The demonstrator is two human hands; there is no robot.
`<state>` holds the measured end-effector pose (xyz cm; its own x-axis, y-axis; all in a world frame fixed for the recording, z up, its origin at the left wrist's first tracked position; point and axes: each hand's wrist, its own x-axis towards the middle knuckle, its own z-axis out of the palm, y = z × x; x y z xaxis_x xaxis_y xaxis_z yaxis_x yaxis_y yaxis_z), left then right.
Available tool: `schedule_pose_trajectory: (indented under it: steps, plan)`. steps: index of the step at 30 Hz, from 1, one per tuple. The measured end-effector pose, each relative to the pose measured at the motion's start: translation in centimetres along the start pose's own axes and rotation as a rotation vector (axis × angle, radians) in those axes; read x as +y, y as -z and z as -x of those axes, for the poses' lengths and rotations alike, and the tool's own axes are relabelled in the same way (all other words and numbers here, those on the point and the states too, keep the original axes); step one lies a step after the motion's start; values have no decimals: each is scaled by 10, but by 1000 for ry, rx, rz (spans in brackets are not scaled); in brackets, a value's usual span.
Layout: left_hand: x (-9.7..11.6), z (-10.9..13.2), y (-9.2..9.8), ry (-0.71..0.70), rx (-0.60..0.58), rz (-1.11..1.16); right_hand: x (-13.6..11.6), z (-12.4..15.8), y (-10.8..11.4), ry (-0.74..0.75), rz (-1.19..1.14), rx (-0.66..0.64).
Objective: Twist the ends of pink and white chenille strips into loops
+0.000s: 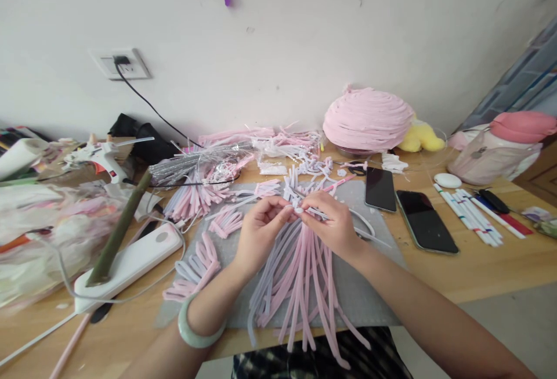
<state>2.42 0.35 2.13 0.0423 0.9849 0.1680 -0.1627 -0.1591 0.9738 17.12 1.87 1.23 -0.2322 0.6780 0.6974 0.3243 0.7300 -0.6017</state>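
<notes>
My left hand (266, 222) and my right hand (333, 221) meet over the middle of the grey mat (369, 292). Both pinch at the gathered top of a bunch of pink and pale lavender pipe cleaners (307, 274). The loose ends fan down toward me, some past the table's front edge. Thin pale stems stick out around the fingers of the right hand. Exactly what the fingertips grip is partly hidden. To the left lie folded pipe cleaner loops (198, 269) and a smaller pink looped piece (225, 222).
Two phones (424, 222) and several white markers (472, 216) lie at right. A big pink yarn-like bundle (368, 118) stands against the wall. At left are a glue gun (104, 158), a white power strip (130, 263) with a trailing cable, and piled plastic bags (47, 222).
</notes>
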Motion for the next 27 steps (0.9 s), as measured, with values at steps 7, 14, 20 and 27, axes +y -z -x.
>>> schedule_pose_trajectory:
  steps: [7, 14, 20, 27]
  plan:
    - [-11, 8, -10, -51, 144, 63, -5, 2, -17, -461, -298, 118]
    - [-12, -1, -2, 27, 111, 110, 1, 0, -7, -357, -300, 44]
    - [-12, -7, 5, 79, 10, 107, 2, -2, -3, -246, -90, -41]
    - [-11, -8, 14, 93, -218, 25, -5, -10, 13, -252, -131, -265]
